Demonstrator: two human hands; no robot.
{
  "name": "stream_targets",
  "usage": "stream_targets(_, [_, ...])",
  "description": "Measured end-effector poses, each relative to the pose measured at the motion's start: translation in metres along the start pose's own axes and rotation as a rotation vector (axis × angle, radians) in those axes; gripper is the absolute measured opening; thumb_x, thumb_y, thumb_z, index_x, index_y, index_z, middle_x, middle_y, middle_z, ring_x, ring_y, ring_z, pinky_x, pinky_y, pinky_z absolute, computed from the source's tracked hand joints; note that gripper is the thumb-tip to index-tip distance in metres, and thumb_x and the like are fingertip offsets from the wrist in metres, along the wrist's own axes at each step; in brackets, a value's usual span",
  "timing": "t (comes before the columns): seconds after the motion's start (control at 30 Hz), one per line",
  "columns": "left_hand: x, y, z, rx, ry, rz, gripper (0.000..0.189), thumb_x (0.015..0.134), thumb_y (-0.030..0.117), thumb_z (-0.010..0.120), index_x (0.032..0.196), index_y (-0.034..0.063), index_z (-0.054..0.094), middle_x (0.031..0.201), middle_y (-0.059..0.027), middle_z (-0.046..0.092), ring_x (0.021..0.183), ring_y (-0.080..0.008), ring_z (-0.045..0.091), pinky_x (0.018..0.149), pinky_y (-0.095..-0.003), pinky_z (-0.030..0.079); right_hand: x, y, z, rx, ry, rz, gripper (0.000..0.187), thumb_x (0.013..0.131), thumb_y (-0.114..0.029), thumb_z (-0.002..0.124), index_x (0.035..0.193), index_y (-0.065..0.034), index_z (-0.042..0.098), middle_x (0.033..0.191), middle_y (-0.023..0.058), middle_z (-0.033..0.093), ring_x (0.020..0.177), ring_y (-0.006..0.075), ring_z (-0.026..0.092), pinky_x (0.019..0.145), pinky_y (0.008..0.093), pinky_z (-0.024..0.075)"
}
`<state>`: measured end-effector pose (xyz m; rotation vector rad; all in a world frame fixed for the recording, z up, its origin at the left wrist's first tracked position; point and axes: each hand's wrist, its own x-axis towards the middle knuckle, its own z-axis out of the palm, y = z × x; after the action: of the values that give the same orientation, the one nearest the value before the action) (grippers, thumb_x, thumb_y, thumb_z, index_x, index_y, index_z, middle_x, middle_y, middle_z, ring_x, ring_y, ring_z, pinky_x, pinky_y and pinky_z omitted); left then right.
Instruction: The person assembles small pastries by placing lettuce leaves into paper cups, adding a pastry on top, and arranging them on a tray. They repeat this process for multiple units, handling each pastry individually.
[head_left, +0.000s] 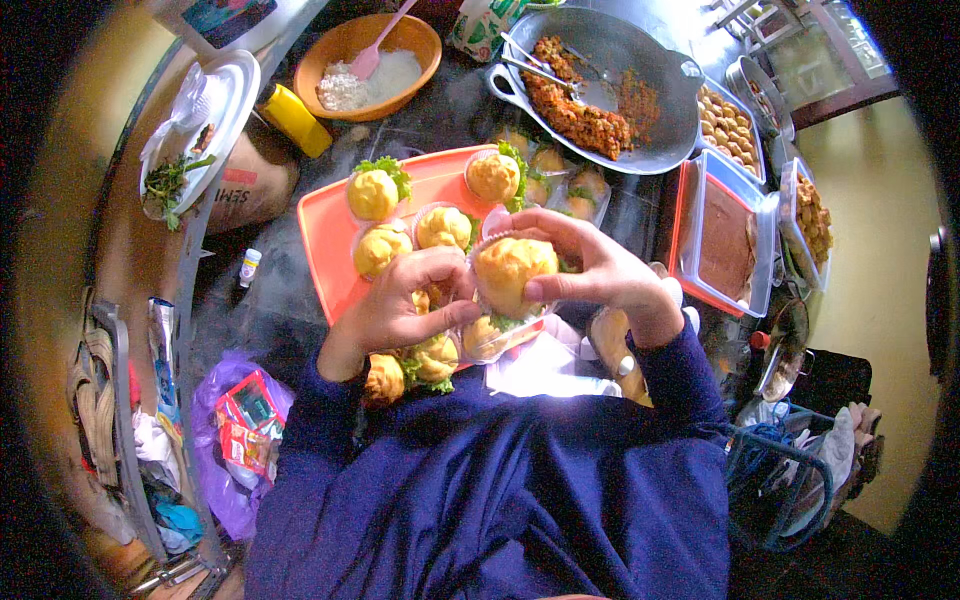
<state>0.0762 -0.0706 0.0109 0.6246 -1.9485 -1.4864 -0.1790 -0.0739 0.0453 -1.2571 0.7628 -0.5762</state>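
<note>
A golden baked puff in a paper cup (516, 274) is held by my right hand (577, 262), thumb on its front and fingers behind it. Beside it on the left, my left hand (416, 296) has its thumb and curled fingers near the cup's edge; whether they grip it cannot be told. Below both hands lies an orange tray (322, 247), with several puffs in paper cups, some with green lettuce, such as the puff at the tray's upper left (373, 195). More puffs sit near my lap, partly hidden by my left hand.
Beyond the tray stands a wok of reddish filling (679, 142) with utensils inside. An orange bowl (304, 82) holds white food and a pink spatula. Plastic food boxes (765, 277) line the right. Packed puffs (581, 191) lie behind the tray; a purple bag (206, 420) is at left.
</note>
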Motion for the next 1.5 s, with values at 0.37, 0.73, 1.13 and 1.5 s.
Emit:
stream_targets(0.37, [0.005,-0.003,0.005,-0.080,-0.118,-0.004,0.019,0.087,0.019,0.070,0.085,0.0042,0.057,0.079,-0.0010,0.056,0.074,-0.0107,0.055,0.068,-0.0264,0.044,0.004,0.000,-0.023,0.077,-0.101,0.091,0.062,0.074,-0.028,0.079,0.124,-0.0050,0.051,0.118,0.0072,0.059,0.111,0.0155,0.053,0.100,0.0307,0.0379])
stream_targets(0.73, [0.006,-0.004,0.014,-0.141,-0.037,-0.204,0.024,0.085,0.021,0.073,0.092,0.0051,0.056,0.083,0.0011,0.056,0.081,-0.0074,0.055,0.071,-0.0228,0.045,0.005,0.004,-0.027,-0.135,-0.244,0.058,0.064,0.071,-0.028,0.080,0.123,-0.0031,0.053,0.116,0.0056,0.060,0.112,0.0155,0.053,0.101,0.0312,0.0366])
stream_targets(1.13, [0.015,-0.020,0.024,-0.224,0.037,-0.105,0.046,0.082,0.020,0.076,0.114,0.0038,0.048,0.102,-0.0039,0.056,0.094,-0.0113,0.058,0.085,-0.0279,0.049,-0.001,0.006,-0.024,-0.279,-0.224,0.153,0.053,0.073,-0.022,0.081,0.116,-0.0025,0.058,0.111,0.0053,0.063,0.106,0.0139,0.056,0.096,0.0303,0.0414])
stream_targets(1.5, [0.019,-0.015,0.032,0.069,0.057,-0.187,0.058,0.090,0.051,0.060,0.115,-0.0014,0.058,0.097,-0.0068,0.065,0.089,-0.0154,0.063,0.078,-0.0293,0.050,-0.002,-0.003,-0.018,-0.426,-0.143,0.018,0.051,0.073,-0.024,0.081,0.114,-0.0017,0.060,0.109,0.0071,0.065,0.106,0.0155,0.058,0.096,0.0309,0.0424])
